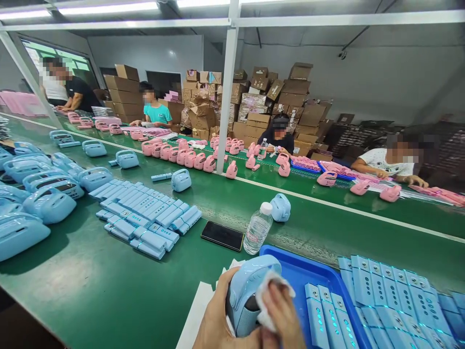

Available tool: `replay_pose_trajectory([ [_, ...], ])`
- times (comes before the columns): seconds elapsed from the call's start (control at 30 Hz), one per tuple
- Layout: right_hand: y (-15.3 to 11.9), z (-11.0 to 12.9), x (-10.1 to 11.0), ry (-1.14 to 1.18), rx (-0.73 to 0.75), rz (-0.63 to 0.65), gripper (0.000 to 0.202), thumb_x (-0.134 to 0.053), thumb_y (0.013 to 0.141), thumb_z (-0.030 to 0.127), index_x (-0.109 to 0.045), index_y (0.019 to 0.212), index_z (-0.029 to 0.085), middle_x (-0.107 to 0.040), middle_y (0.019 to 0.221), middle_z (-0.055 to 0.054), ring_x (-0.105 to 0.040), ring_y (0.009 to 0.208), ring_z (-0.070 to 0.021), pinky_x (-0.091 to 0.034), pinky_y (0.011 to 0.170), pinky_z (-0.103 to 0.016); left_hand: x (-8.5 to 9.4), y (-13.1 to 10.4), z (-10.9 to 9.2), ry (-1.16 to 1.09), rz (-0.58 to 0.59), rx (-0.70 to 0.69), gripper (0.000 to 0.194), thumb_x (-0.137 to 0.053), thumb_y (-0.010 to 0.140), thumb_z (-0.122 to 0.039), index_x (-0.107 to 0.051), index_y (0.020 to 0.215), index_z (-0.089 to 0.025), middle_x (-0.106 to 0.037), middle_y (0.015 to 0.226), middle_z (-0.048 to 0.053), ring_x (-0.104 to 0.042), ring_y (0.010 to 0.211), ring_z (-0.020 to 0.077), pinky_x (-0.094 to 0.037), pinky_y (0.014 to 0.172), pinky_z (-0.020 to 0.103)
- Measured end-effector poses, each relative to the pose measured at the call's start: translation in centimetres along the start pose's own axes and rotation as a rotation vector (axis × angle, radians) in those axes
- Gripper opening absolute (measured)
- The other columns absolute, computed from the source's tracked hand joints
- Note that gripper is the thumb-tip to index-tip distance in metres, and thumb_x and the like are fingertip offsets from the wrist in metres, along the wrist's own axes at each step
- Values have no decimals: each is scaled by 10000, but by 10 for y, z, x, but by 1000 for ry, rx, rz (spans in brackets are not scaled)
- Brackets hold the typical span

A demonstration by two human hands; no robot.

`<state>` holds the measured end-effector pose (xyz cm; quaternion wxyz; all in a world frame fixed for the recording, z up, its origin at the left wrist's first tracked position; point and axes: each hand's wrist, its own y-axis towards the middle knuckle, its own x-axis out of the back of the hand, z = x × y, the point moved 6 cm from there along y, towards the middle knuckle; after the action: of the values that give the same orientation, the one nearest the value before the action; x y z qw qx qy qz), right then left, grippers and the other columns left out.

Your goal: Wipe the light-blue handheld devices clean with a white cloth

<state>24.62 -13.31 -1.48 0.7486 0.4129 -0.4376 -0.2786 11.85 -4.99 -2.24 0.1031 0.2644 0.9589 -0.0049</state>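
Observation:
My left hand [214, 317] is wrapped round a light blue plastic casing with a handle [250, 278], tilted at the bottom centre. A crumpled white cloth [267, 310] is pinched in my right hand [285, 315], pressed against the casing's dark front; the right hand is slightly blurred. Just right of the hands lies a blue tray [319, 274] with several light blue strips [332, 315] in it. White sheets [196, 308] lie under and left of the casing.
Beyond the hands are a water bottle [257, 230], a black phone [222, 236] and a blue casing [280, 208]. Blue strips [145, 213] and casings [51, 198] cover the left; more strips [395, 291] lie right. Several people sit across, by pink casings [181, 156].

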Motion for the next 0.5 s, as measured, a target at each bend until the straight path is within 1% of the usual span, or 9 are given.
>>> replay_pose_trajectory([
  [0.03,0,15,-10,-35,202,-20,281,-502,1074,305,-742,1202,236,-718,1180,8,-652,1258,-108,-494,1156,-160,3,0,2,3,-26,14,781,-822,735,-447,-517,1404,-186,-652,1348,135,-632,1209,332,-483,1060,373],
  [0.07,1,22,-18,-60,304,-40,261,-510,1070,264,-751,1171,253,-725,1149,31,-627,1294,-93,-409,1252,-194,6,1,6,-11,-46,56,704,-764,788,-479,-551,1391,-183,-659,1341,127,-630,1211,322,-469,1063,362],
  [0.13,8,19,-29,-84,342,-48,232,-527,1068,251,-755,1113,260,-733,1104,52,-611,1313,-76,-288,1333,-246,10,-1,14,-29,-80,153,559,-618,895,-477,-587,1372,-187,-674,1322,109,-632,1204,296,-456,1068,354],
  [0.2,16,6,-31,-80,323,-41,296,-462,1095,267,-746,1018,235,-742,1022,43,-660,1225,-54,-336,1299,-207,10,-2,15,20,-91,171,583,-678,842,-426,-575,1369,-199,-687,1297,96,-649,1159,291,-479,1033,352],
  [0.3,18,-6,-22,-72,318,-33,390,-388,1113,263,-721,917,211,-741,931,32,-705,1101,-26,-430,1183,-103,7,-2,6,75,-79,60,818,-852,607,-333,-563,1361,-211,-692,1282,76,-648,1161,311,-484,1016,329],
  [0.33,16,-4,-19,-63,308,-10,353,-422,1107,290,-729,949,215,-744,970,30,-698,1136,-46,-439,1192,-134,6,-2,4,29,-70,57,806,-850,610,-348,-572,1352,-204,-695,1274,78,-648,1166,313,-485,1012,325],
  [0.4,10,3,-15,-6,203,99,219,-523,1073,298,-732,1113,249,-727,1141,39,-635,1282,-101,-391,1274,-253,5,-2,4,-90,-70,83,666,-786,726,-405,-586,1322,-185,-692,1277,94,-652,1161,299,-500,1002,324],
  [0.47,6,7,-11,29,8,197,260,-548,1048,232,-688,1266,260,-658,1327,26,-549,1396,-143,-344,1312,-328,7,-1,3,-104,-83,77,601,-769,763,-386,-590,1300,-185,-686,1279,95,-657,1145,286,-511,1000,328],
  [0.5,5,6,-8,30,-102,220,315,-536,1042,191,-655,1328,251,-612,1401,14,-519,1426,-146,-352,1307,-319,7,-1,3,-73,-86,59,612,-781,756,-371,-578,1306,-194,-689,1270,87,-662,1136,282,-514,1001,332],
])
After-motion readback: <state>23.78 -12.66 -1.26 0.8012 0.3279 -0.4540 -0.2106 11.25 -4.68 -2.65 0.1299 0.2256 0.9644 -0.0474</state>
